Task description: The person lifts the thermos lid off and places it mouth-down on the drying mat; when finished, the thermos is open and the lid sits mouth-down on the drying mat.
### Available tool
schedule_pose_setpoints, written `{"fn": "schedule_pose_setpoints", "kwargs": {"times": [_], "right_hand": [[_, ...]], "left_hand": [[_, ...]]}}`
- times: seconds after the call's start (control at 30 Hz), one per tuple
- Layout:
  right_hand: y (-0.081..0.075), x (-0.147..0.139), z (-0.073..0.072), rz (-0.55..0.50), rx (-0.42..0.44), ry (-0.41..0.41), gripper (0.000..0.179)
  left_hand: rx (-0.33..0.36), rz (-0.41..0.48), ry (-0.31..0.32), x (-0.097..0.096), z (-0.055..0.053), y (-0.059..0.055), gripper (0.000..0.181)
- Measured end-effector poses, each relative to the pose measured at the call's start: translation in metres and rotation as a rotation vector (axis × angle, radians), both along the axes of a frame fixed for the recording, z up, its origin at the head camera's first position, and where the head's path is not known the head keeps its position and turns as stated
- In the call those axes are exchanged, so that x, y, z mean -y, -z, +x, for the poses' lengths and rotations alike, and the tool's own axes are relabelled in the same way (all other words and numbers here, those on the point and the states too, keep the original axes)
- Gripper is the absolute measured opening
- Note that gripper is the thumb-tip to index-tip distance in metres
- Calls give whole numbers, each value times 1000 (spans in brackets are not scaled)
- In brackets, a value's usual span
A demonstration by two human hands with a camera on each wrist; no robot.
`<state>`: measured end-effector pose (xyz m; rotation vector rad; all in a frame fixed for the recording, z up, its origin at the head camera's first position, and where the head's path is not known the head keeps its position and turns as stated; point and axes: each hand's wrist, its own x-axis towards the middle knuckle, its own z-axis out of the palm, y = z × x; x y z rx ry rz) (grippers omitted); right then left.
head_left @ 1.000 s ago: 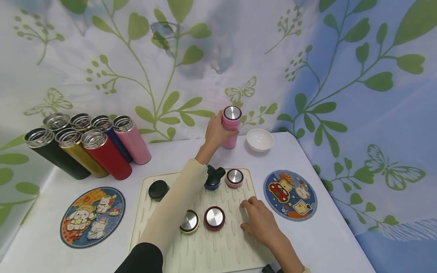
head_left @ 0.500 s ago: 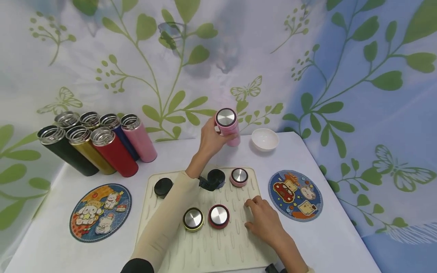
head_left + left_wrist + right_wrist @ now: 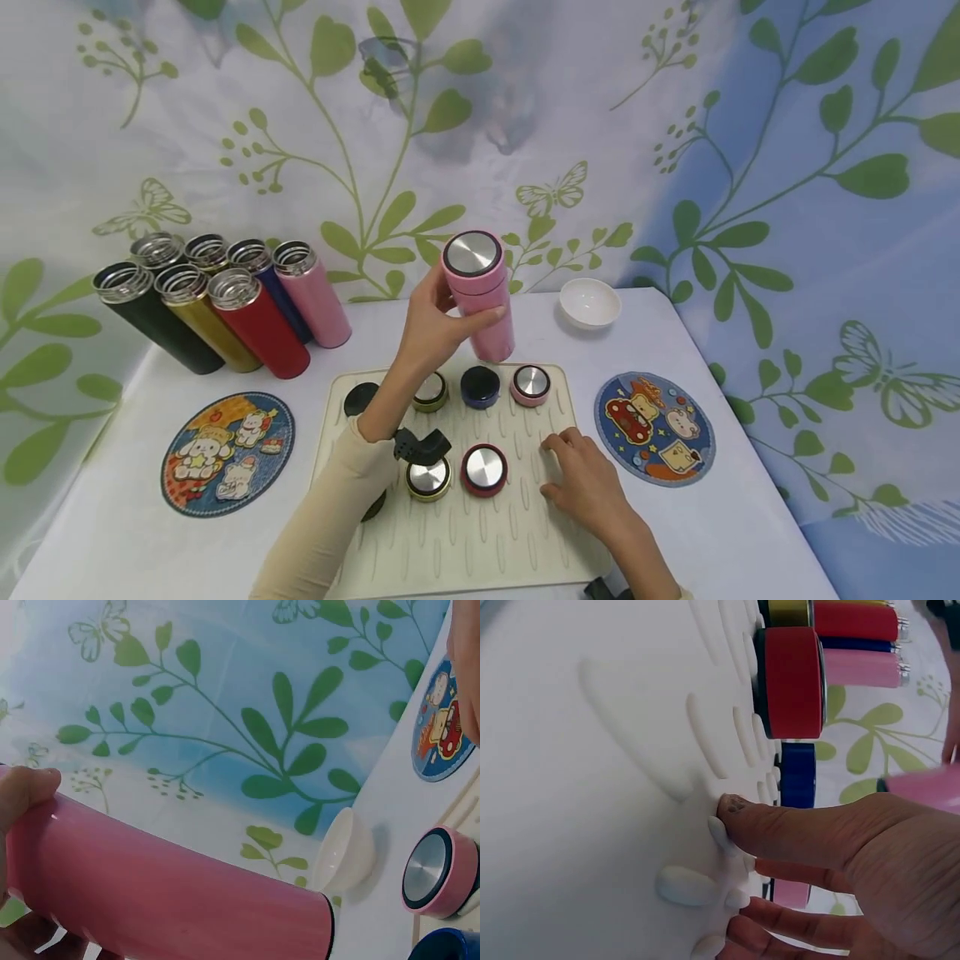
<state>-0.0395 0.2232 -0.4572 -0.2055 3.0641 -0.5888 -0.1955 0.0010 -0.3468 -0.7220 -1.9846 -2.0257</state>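
Observation:
My left hand [image 3: 429, 329] grips a pink thermos bottle [image 3: 491, 332] round its side, with thumb and fingers wrapped on it. The bottle has its steel-topped lid on and is held up above the table, behind the mat. In the left wrist view the pink bottle [image 3: 172, 877] fills the lower left. My right hand [image 3: 588, 483] rests on the cream ridged mat [image 3: 525, 542], fingers loosely bent and holding nothing. Nearest to it are a red lid [image 3: 483, 469] and a pink lid [image 3: 530, 385].
A blue lid [image 3: 480, 387], yellow lids [image 3: 428, 480] and a black lid [image 3: 361, 398] sit on the mat. Several lidless bottles [image 3: 258, 325] stand at the left. Round cartoon mats [image 3: 228, 454] lie on both sides; a white bowl [image 3: 590, 303] stands at the back right.
My left hand has lifted the pink bottle and brought it left and toward me, away from beside the bowl. My right hand has stayed in place.

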Motion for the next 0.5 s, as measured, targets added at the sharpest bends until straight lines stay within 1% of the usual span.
{"fn": "schedule_pose_setpoints", "kwargs": {"times": [0.1, 0.23, 0.37, 0.43, 0.5], "right_hand": [[1, 2, -1, -3, -2, -2, 51], [1, 2, -2, 0, -8, -3, 50], [1, 0, -1, 2, -7, -7, 51], [-1, -1, 0, -4, 10, -8, 51], [-5, -2, 2, -27, 38, -6, 50]], "left_hand": [[-26, 6, 19, 16, 17, -5, 69], [-60, 26, 29, 34, 42, -11, 71], [-66, 44, 19, 47, 65, -11, 73], [-61, 21, 1, 53, 76, -9, 72], [-60, -29, -24, 59, 87, -7, 72]]}}
